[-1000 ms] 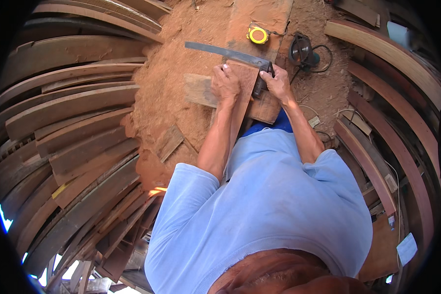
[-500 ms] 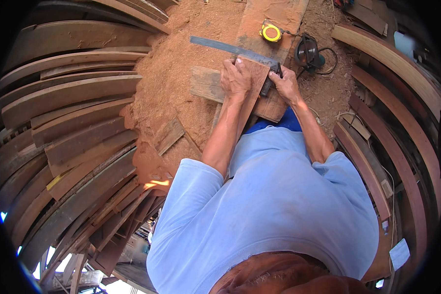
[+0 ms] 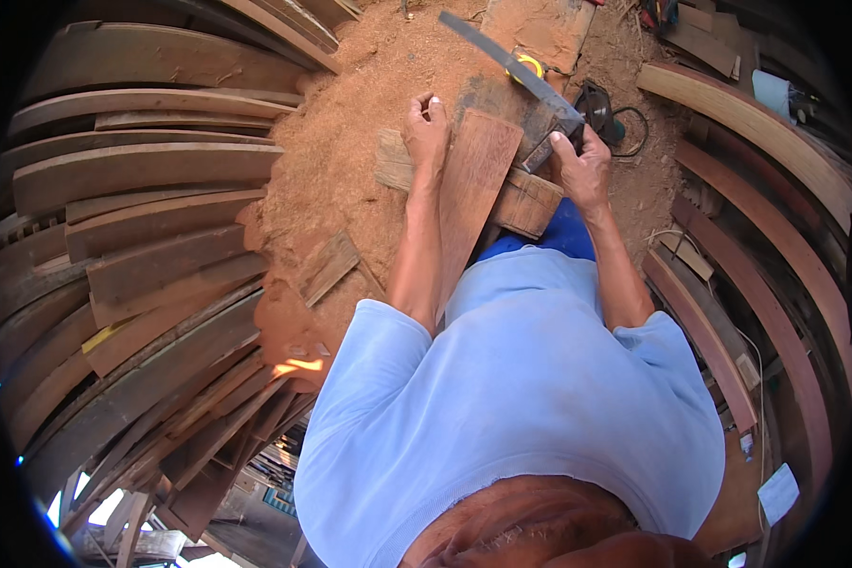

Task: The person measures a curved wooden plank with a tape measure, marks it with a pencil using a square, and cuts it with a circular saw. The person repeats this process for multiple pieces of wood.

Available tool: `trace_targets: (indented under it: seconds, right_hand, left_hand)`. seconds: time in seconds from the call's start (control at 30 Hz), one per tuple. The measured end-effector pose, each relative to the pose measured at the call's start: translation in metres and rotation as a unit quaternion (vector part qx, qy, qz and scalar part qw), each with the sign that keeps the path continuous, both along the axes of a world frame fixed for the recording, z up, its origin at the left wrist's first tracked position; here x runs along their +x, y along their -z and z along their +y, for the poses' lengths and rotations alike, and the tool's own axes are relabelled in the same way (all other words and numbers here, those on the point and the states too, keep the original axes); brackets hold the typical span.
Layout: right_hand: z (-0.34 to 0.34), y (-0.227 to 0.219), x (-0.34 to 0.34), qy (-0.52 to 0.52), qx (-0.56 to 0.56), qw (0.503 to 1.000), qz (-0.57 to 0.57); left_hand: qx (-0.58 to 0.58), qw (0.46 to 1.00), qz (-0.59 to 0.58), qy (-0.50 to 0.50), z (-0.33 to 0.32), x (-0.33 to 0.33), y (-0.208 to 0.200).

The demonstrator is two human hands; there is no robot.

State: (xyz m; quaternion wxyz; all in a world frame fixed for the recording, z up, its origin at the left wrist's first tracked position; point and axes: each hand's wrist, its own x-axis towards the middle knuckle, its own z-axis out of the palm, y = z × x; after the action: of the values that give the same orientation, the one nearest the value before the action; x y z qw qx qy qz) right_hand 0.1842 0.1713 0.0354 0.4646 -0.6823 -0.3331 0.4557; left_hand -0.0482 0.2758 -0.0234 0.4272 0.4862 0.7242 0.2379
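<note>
In my right hand is a try square, held by its dark stock, the long metal blade pointing away to the upper left. Its blade is lifted off the work and passes over part of a yellow tape measure. A reddish-brown board lies lengthwise in front of me, its far end cut at a slant. Just left of that end, my left hand hovers with its fingers curled in; I see nothing in them. Under the board sit a wooden block and a paler wood piece.
Sawdust covers the ground. A dark corded tool lies beyond my right hand. Long stacked planks line the left side, and more planks lie on the right. A loose offcut rests near my left elbow.
The try square has come off the board and swung up and to the right in my right hand. My left hand has let go of the blade and moved left, its fingers curling.
</note>
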Motion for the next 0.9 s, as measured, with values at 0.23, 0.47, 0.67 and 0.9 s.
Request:
trace_targets:
  seconds: [0.23,0.47,0.67,0.9]
  right_hand:
    - [-0.023,-0.071,-0.059,-0.048,0.074,0.996,-0.025]
    - [-0.032,-0.046,-0.072,-0.208,-0.021,0.978,-0.013]
    - [-0.051,-0.006,-0.058,-0.249,-0.084,0.963,-0.058]
    - [-0.058,0.013,-0.046,-0.228,-0.098,0.967,-0.061]
  left_hand:
    - [0.037,0.932,-0.324,0.158,-0.084,0.048,-0.140]
    - [-0.046,0.978,-0.195,0.053,-0.037,-0.020,-0.060]
    - [-0.176,0.954,-0.237,0.047,0.012,-0.051,0.037]
    - [-0.181,0.941,-0.284,0.040,-0.004,-0.034,0.059]
